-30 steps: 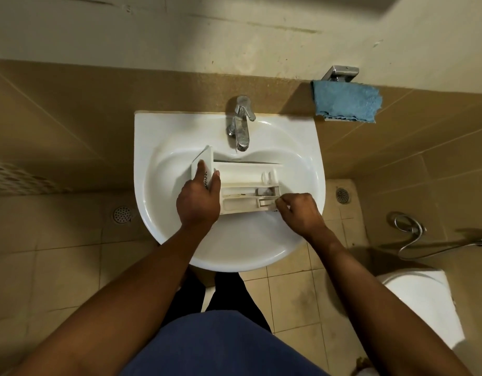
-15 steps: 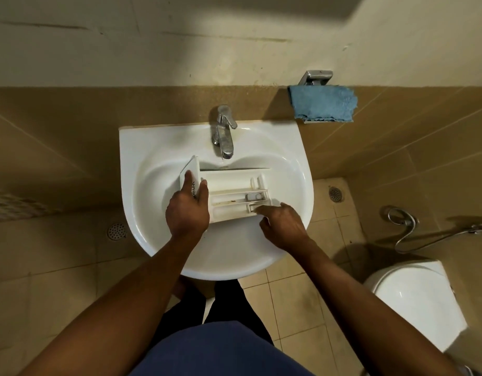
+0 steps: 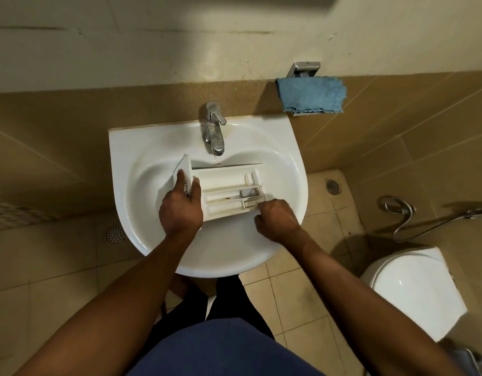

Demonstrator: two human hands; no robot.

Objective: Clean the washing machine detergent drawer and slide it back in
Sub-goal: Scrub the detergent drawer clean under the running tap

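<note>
The white detergent drawer [image 3: 226,191] is held over the bowl of the white sink [image 3: 153,240], lying crosswise just below the chrome faucet [image 3: 214,128], with its open compartments turned upward. Its front panel is at the left end and is tilted up. Brownish residue is seen along the narrow near compartments.

The drawer is bracketed by the two hands. The front panel is gripped by the left hand [image 3: 181,210], with the fingers curled over its top edge and the thumb laid against the inner side, so that the printed lettering on the panel is partly covered. The right hand [image 3: 276,219] is set at the near right corner of the drawer, knuckles up and fingers curled against the edge; whether the wall is actually pinched there cannot be told, since the fingertips are hidden beneath the hand.

A blue cloth [image 3: 311,95] is draped over a metal holder on the tiled wall, up and to the right of the sink. A white toilet [image 3: 410,291] is seen at the lower right.
</note>
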